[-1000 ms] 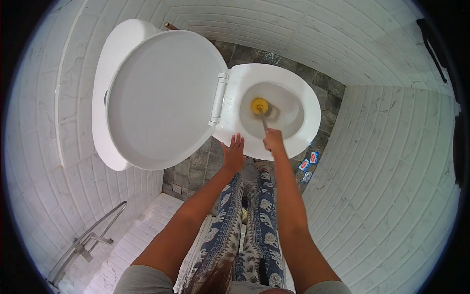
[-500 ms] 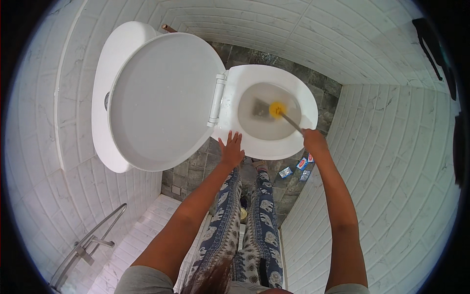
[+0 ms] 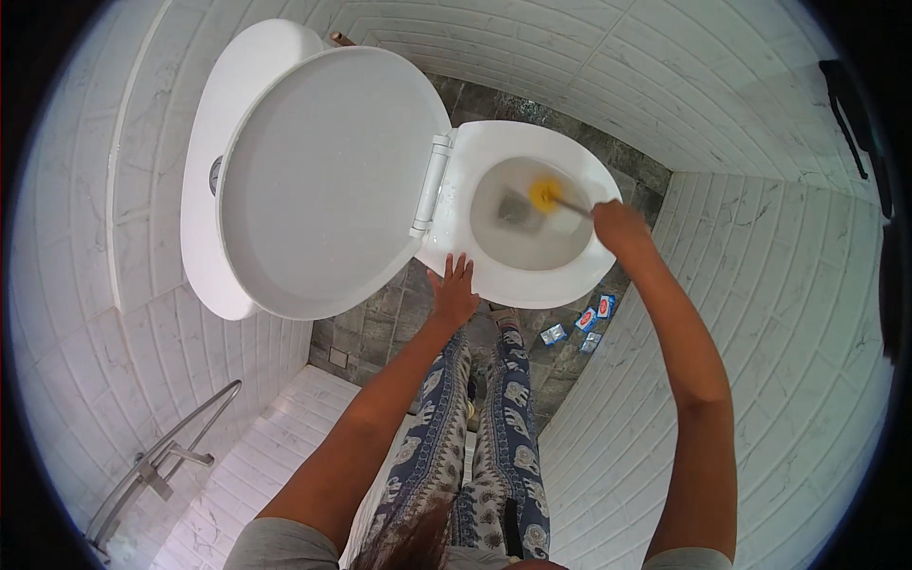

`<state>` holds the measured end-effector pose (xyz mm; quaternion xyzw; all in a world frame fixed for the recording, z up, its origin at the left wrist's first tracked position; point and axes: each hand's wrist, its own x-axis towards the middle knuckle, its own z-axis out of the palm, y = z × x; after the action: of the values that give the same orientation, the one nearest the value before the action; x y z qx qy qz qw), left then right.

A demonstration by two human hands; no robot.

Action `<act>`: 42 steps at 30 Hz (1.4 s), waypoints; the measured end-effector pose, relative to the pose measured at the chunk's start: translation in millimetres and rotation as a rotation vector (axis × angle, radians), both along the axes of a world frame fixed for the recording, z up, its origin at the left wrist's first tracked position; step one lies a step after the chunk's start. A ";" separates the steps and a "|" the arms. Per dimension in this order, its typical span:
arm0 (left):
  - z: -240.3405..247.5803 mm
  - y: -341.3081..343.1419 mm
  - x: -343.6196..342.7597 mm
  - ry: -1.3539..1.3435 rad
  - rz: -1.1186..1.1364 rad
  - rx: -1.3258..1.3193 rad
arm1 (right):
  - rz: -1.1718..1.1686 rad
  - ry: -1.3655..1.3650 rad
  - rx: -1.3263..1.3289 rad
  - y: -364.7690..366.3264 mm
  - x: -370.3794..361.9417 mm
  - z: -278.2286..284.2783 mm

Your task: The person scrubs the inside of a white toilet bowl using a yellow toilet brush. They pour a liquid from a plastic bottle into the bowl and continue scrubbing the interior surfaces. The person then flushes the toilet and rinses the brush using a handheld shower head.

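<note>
A white toilet bowl [image 3: 594, 252] stands with its lid [image 3: 328, 180] raised against the tank. My right hand [image 3: 622, 228] is wrapped round the handle of a toilet brush, over the bowl's right rim. The brush's yellow head [image 3: 546, 195] is inside the bowl, near its back wall, and is smeared by motion. Cloudy water [image 3: 516, 211] lies at the bottom of the bowl. My left hand [image 3: 455, 293] rests on the near rim close to the lid hinge [image 3: 432, 185], with its fingers spread and nothing in them.
Several small blue, red and silver packets [image 3: 586, 319] lie on the dark tiled floor [image 3: 380, 332] right of my feet. White tiled walls [image 3: 741, 285] close in on both sides. A metal shower fitting [image 3: 161, 465] is at the lower left.
My right hand has moved up and slightly right along the rim. The brush head has shifted toward the bowl's back wall. My left hand keeps its place on the rim.
</note>
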<state>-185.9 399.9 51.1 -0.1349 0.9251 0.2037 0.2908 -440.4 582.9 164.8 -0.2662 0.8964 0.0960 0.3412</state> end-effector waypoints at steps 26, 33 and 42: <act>10.9 4.8 -8.1 0.037 0.154 0.035 | -2.958 -1.515 -1.947 39.5 171.7 -36.9; 17.5 12.1 -25.4 0.080 0.151 0.032 | -2.049 -1.276 -1.519 -40.5 112.4 -71.3; 22.0 7.7 -18.6 0.048 0.138 0.052 | 0.291 -0.453 -0.174 102.3 49.9 -107.4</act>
<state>-204.4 407.6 73.1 -0.1858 0.9146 0.2506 0.2574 -390.5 685.2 57.3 -0.4352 0.7544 0.0050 0.4914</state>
